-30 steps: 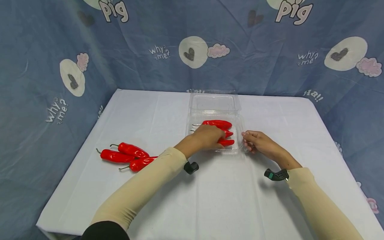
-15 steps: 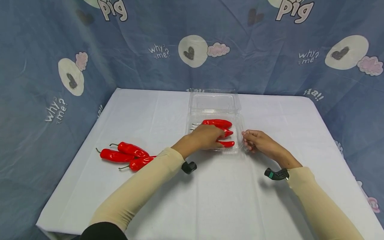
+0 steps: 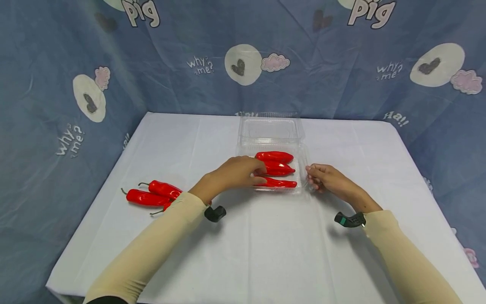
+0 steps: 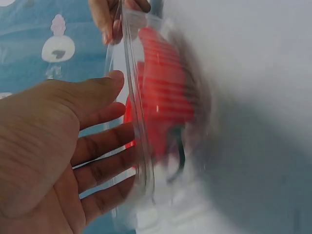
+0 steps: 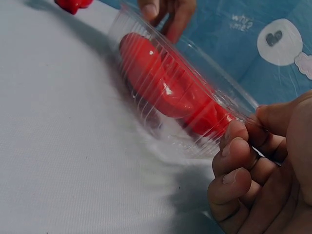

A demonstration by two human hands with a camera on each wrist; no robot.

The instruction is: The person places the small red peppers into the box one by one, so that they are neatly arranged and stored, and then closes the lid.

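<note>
L hand [image 3: 231, 173] withdrawn, open; R hand [image 5: 263, 161] pinches box rim [image 5: 204, 63], wrist-view only.

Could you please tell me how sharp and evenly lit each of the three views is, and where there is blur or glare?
Head view: sharp and evenly lit, soft shadows under both arms, the clear container faint against the white tablecloth. Left wrist view: heavily motion-blurred, the red peppers smeared, only the left hand fairly crisp. Right wrist view: the right hand close and soft, small glare spots on the peppers.
</note>
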